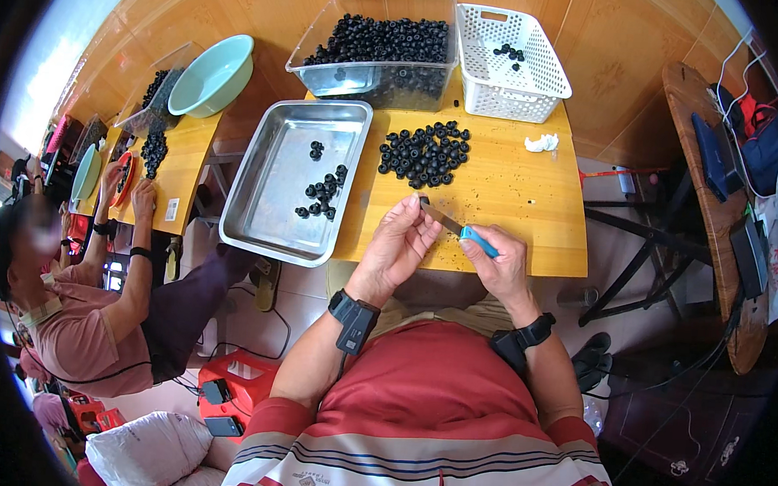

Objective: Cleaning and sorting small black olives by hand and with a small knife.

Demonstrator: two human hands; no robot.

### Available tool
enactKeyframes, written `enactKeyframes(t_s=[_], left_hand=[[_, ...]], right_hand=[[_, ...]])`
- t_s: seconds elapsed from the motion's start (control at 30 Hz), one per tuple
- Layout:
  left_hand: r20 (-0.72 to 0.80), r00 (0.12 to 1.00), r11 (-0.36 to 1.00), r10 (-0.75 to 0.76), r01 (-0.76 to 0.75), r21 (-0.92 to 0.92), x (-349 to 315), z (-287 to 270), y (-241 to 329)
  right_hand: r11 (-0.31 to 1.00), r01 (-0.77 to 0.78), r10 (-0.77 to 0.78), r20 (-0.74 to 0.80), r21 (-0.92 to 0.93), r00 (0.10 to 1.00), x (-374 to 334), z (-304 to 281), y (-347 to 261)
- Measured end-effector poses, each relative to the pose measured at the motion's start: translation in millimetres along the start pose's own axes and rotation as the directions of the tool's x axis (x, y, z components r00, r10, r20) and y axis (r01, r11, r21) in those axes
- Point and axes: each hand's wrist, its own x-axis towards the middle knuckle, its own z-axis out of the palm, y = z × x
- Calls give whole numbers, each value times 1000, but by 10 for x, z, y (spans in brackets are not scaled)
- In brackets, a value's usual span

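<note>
My right hand (503,264) is closed round the blue handle of a small knife (442,217), its blade pointing up and to the left. At the blade's tip, my left hand (399,243) pinches a small black part (424,200) between thumb and finger; the other fingers are loosely curled. Just beyond lies a pile of small, round black parts with holes (423,153) on the yellow table (513,188). To the left, a metal tray (271,164) holds several of the same parts.
A clear plastic bin (374,86) full of black parts stands at the back, beside a white perforated basket (513,96) with a few inside. Crumpled white tissue (542,143) and dark crumbs lie on the table. At left, another person (99,317) works near a pale green basin (212,75).
</note>
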Motion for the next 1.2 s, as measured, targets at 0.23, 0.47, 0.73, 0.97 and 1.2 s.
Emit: enactKeyframes(t_s=[0.23,0.47,0.73,0.97,1.2], left_hand=[[29,999,1000,26,-26,8,-36,92,-11],[42,996,991,73,-77,107,-123,265,94],[-78,928,767,365,-252,590,-470,488,392],[315,625,-364,714,-53,930,-586,330,1298],[491,730,-561,474,-179,808,-335,532,821]], right_hand=[[997,-45,50,-87,57,995,20,11,35],[990,-101,110,-98,96,989,32,-24,31],[989,-124,129,-61,82,990,20,-31,-3],[989,-116,123,-72,87,990,17,-21,-6],[979,-152,163,-77,137,984,-5,-25,43]])
